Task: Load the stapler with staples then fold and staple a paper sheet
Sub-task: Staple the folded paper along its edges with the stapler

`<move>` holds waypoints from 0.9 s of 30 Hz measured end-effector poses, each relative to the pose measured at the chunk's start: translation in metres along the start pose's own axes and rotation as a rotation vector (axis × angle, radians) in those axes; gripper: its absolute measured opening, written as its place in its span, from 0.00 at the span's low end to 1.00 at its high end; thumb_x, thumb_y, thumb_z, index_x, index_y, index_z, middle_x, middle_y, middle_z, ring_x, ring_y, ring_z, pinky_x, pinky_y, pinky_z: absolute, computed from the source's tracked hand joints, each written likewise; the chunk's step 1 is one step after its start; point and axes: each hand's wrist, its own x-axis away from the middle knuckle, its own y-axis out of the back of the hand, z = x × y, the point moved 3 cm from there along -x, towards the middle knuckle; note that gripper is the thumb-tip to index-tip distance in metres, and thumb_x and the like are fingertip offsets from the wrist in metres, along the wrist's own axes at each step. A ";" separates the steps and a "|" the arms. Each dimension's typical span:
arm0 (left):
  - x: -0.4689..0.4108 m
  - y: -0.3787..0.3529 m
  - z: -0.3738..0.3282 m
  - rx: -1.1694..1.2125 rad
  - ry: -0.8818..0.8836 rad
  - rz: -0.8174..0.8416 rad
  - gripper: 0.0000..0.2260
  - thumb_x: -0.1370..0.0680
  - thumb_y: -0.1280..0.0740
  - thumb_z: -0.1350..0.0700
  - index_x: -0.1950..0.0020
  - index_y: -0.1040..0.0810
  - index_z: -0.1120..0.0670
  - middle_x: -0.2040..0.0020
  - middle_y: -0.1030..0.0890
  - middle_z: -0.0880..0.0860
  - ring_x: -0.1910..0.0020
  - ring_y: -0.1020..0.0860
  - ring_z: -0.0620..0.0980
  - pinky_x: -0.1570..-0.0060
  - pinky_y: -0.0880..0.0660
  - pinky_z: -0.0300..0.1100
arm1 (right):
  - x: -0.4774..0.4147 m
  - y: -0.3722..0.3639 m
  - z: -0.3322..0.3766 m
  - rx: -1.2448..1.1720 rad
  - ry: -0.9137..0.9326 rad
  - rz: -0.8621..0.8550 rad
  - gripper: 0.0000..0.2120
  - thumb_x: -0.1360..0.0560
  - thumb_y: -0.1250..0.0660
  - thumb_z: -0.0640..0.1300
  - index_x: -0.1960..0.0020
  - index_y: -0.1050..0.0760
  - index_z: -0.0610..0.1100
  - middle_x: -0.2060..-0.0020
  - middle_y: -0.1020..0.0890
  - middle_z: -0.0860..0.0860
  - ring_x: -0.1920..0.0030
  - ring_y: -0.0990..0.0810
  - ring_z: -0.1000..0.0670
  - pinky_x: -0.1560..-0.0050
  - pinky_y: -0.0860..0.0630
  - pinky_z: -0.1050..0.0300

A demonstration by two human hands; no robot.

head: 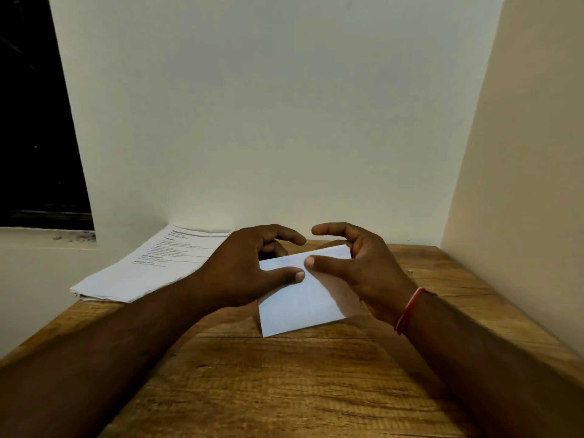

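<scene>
Nearest the camera, both bare forearms reach forward over the wooden table (284,390), the right wrist wearing a red thread band (409,308). Between the hands sits the folded paper sheet (303,308), a white rectangle tilted up toward the person, over the middle of the table. Whether its lower edge touches the wood or hangs just above it cannot be told.

The left hand (243,267) has its grip on the sheet's upper left part: the thumb lies on the near face and curled fingers go behind the top edge, while the index finger arches free above. The right hand (369,273) has its grip on the upper right part, thumb tip on the near face just beside the left thumb, fingers wrapped round the far right corner, index finger lifted clear.

Further back on the left, a stack of printed sheets (148,267) lies flat at the table's far corner. Behind it rise a pale wall (268,121) and a dark window (34,121).
</scene>
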 end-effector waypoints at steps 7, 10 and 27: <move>0.000 0.003 0.002 0.009 -0.014 -0.047 0.21 0.24 0.16 0.43 0.33 0.17 0.37 0.55 0.10 0.37 0.50 0.13 0.34 0.56 0.23 0.25 | 0.000 0.001 0.005 0.053 0.041 -0.051 0.16 0.26 0.15 0.52 0.43 0.14 0.67 0.48 0.12 0.61 0.50 0.12 0.51 0.56 0.11 0.55; -0.001 0.004 0.003 -0.024 -0.021 -0.081 0.20 0.25 0.16 0.40 0.35 0.16 0.35 0.51 0.11 0.35 0.50 0.13 0.35 0.57 0.22 0.26 | 0.000 0.004 0.009 0.050 0.049 -0.103 0.14 0.25 0.16 0.50 0.44 0.13 0.64 0.45 0.12 0.55 0.46 0.13 0.46 0.51 0.11 0.45; 0.000 0.014 0.009 0.006 0.004 -0.365 0.08 0.25 0.15 0.49 0.53 0.12 0.47 0.55 0.11 0.44 0.51 0.15 0.41 0.58 0.25 0.25 | 0.000 0.006 0.006 -0.094 0.021 -0.348 0.26 0.29 0.28 0.73 0.43 0.13 0.55 0.45 0.11 0.57 0.44 0.15 0.59 0.42 0.18 0.52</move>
